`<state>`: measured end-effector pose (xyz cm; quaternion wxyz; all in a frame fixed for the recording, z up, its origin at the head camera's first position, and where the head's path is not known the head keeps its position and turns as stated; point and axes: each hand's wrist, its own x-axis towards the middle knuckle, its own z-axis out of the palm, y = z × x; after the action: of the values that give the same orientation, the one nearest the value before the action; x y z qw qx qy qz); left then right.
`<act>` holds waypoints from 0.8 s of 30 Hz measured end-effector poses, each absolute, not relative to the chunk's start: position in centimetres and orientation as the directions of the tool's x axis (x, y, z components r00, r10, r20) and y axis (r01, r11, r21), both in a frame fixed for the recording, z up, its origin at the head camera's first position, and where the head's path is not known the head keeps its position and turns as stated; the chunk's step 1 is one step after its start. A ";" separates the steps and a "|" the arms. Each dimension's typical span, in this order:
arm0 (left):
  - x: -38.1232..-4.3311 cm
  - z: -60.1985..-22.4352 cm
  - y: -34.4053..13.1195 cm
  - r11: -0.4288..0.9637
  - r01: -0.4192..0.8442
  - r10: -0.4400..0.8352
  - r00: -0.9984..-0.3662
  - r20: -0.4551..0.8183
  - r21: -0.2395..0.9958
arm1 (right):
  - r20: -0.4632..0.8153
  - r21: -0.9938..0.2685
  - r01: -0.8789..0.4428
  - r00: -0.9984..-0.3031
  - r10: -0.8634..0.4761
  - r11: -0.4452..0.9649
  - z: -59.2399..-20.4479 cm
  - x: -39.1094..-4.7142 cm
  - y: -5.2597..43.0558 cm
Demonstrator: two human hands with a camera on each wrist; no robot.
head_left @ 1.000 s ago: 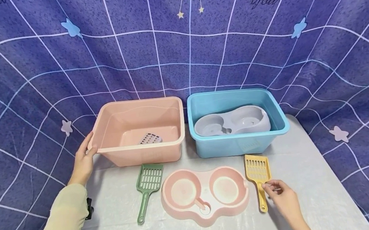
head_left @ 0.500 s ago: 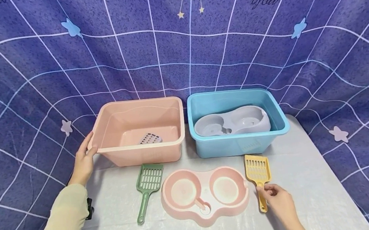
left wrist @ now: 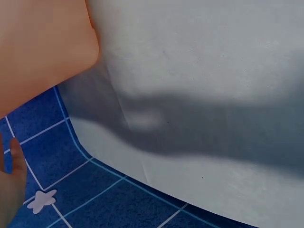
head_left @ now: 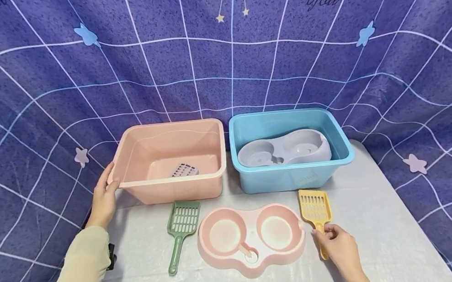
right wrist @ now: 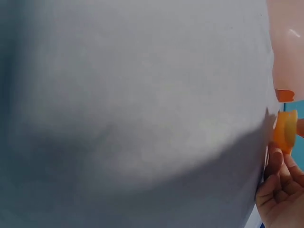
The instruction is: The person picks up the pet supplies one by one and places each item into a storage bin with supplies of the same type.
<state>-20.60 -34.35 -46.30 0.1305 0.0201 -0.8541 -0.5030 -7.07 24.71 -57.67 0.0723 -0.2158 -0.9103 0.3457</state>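
My right hand [head_left: 340, 246] pinches the handle of a yellow litter scoop [head_left: 315, 206] between thumb and fingers. In the right wrist view the end of this yellow scoop [right wrist: 285, 130] shows at the right edge, above my curled fingers [right wrist: 280, 183]. My left hand [head_left: 103, 200] rests against the left front corner of a pink litter box [head_left: 173, 190], its fingers along the outer side and the thumb at the rim. A slotted grey scoop [head_left: 185, 169] lies inside that box. To the left of the yellow scoop is a pink double pet bowl [head_left: 252, 230].
A green litter scoop [head_left: 182, 219] lies in front of the pink box. Beside that box stands a blue litter box [head_left: 288, 178] with a grey double bowl [head_left: 305, 144] inside. Purple grid-patterned cloth [head_left: 217, 59] hangs behind the pale-covered table [head_left: 141, 278].
My right hand has moved slightly left and taken the yellow scoop's handle in a pinch. The scoop has turned a little. My left hand has stayed at the pink box.
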 end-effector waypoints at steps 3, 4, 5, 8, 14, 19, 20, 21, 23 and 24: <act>-20.9 -47.0 -34.7 0.510 0.094 -0.172 -0.963 0.208 0.855 | 0.009 -0.654 0.341 -0.889 0.458 0.675 -57.9 -7.0 24.8; -20.9 -47.1 -34.8 0.514 0.094 -0.172 -0.963 0.210 0.853 | 0.015 -0.652 0.343 -0.886 0.463 0.676 -58.0 -7.0 24.8; -20.9 -47.1 -34.8 0.514 0.094 -0.172 -0.962 0.210 0.852 | 0.022 -0.653 0.342 -0.883 0.469 0.676 -58.0 -7.0 24.8; -20.9 -47.1 -34.7 0.513 0.091 -0.174 -0.963 0.207 0.854 | 0.042 -0.658 0.335 -0.878 0.477 0.674 -58.1 -7.0 24.9; -20.5 -45.9 -34.1 0.486 0.071 -0.184 -0.966 0.181 0.871 | 0.095 -0.660 0.294 -0.880 0.465 0.692 -58.2 -7.2 25.0; -19.9 -44.9 -33.2 0.488 0.051 -0.202 -0.965 0.170 0.871 | 0.107 -0.680 0.300 -0.862 0.496 0.669 -58.2 -6.9 25.4; -19.9 -45.0 -33.3 0.489 0.047 -0.208 -0.963 0.169 0.871 | 0.106 -0.685 0.304 -0.858 0.503 0.663 -58.1 -6.9 25.4; -20.0 -45.2 -33.4 0.491 0.041 -0.215 -0.962 0.167 0.870 | 0.105 -0.688 0.307 -0.855 0.508 0.658 -58.1 -6.8 25.5; -20.4 -45.8 -33.8 0.494 0.029 -0.228 -0.960 0.161 0.869 | 0.105 -0.699 0.307 -0.850 0.516 0.646 -57.9 -6.6 25.7; -20.6 -46.2 -34.1 0.495 0.020 -0.236 -0.959 0.156 0.869 | 0.108 -0.707 0.301 -0.848 0.518 0.640 -57.7 -6.6 25.8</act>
<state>-20.59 -34.06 -46.16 0.1282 0.0631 -0.8550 -0.4986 -6.56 25.84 -57.71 0.1524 -0.2292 -0.8927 0.3568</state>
